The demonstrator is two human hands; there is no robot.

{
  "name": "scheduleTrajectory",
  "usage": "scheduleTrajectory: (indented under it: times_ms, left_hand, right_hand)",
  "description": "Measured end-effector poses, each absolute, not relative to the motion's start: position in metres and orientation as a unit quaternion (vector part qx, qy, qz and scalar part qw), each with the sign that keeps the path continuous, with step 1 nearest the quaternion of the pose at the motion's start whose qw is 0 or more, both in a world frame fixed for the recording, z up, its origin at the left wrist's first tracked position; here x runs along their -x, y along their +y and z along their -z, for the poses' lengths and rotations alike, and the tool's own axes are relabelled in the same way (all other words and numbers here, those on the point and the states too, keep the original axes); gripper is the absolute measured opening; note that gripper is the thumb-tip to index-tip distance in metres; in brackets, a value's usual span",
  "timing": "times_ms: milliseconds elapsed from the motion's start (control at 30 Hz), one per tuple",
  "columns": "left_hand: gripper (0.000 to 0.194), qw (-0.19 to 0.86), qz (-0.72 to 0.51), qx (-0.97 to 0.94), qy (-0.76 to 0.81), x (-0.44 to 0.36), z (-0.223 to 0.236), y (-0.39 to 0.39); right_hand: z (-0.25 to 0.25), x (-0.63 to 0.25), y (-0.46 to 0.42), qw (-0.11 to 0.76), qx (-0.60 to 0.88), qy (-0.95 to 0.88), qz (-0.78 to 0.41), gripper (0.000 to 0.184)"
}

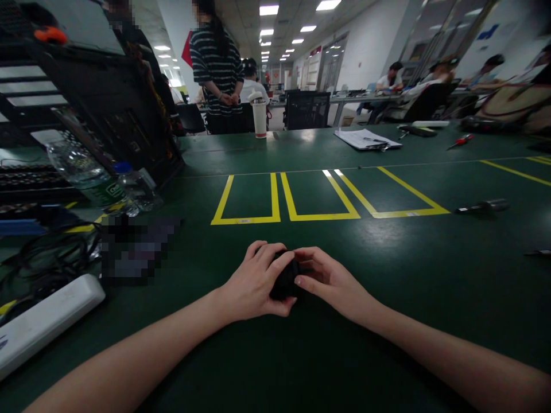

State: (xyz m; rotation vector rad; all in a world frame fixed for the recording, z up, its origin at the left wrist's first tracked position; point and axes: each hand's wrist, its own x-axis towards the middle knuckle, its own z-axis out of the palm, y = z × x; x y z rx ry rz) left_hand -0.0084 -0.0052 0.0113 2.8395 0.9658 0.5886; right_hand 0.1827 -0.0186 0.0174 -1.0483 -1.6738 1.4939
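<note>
A small, dark black object (284, 281) is between my two hands, low over the green table (365, 344). My left hand (262, 279) wraps around it from the left, with fingers over the top and the thumb at its near lower side. From the right, my right hand (325, 277) grips its edge between bent fingers and thumb. Fingers cover much of the object, and its kind cannot be made out. Beyond my hands, yellow tape (325, 217) marks several open-backed boxes on the tabletop.
Left are a white power strip (51, 321), black cables (51, 246), plastic bottles (81, 169) and a black computer case (116, 123). A screwdriver (486, 206) and red-handled tool (460, 141) lie right. A cup (259, 117) and clipboard (365, 139) sit farther back; people are beyond.
</note>
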Motion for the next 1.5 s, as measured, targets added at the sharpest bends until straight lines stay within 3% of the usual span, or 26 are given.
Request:
scheduleTrajectory:
  times_ms: [133, 400, 567, 733, 933, 1167, 1333, 1500]
  left_hand:
    - [0.066, 0.008, -0.168, -0.938, 0.302, 0.009, -0.012, -0.006]
    - [0.069, -0.017, -0.154, -0.941, 0.3, 0.008, -0.014, -0.008]
    - [0.066, 0.027, -0.172, -0.93, 0.324, 0.008, -0.015, -0.009]
    - [0.079, 0.085, -0.192, -0.915, 0.345, 0.007, -0.017, -0.01]
    - [0.078, 0.137, -0.178, -0.913, 0.34, 0.007, -0.03, -0.013]
    - [0.074, 0.183, -0.157, -0.901, 0.36, 0.007, -0.045, -0.019]
    - [0.061, 0.128, -0.154, -0.905, 0.376, 0.005, -0.039, -0.018]
    - [0.063, 0.049, -0.131, -0.919, 0.368, 0.005, -0.031, -0.013]
  right_hand:
    - [-0.018, -0.183, -0.021, 0.32, 0.377, -0.658, -0.568, 0.025]
    - [-0.019, -0.183, -0.021, 0.325, 0.347, -0.684, -0.553, 0.028]
    - [-0.014, -0.184, -0.02, 0.333, 0.339, -0.694, -0.541, 0.03]
    - [-0.01, -0.185, -0.022, 0.347, 0.33, -0.711, -0.514, 0.036]
    - [-0.011, -0.184, -0.022, 0.349, 0.342, -0.7, -0.521, 0.025]
    - [-0.015, -0.184, -0.023, 0.319, 0.362, -0.721, -0.498, 0.039]
    - [-0.016, -0.184, -0.024, 0.312, 0.358, -0.749, -0.462, 0.035]
    - [-0.014, -0.186, -0.026, 0.305, 0.358, -0.757, -0.453, 0.036]
